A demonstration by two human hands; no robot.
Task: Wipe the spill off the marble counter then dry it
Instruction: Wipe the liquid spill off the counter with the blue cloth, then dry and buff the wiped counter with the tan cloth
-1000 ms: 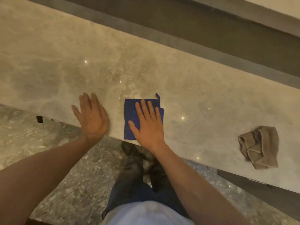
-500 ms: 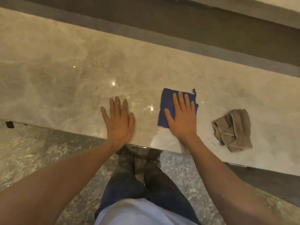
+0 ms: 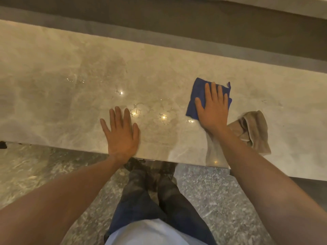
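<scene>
In the head view, the right hand is lying flat with straight fingers, pressing a blue cloth onto the table. The left hand is resting flat and holding nothing, near the front edge. Wet shiny spots are sitting between the two hands. A tan towel is lying just right of the blue cloth. The wiping step looks half done. Next, the cloth needs sliding left over the wet spots.

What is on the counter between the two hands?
Head view: shiny wet spill on bare marble counter, between left hand and right hand.
</scene>
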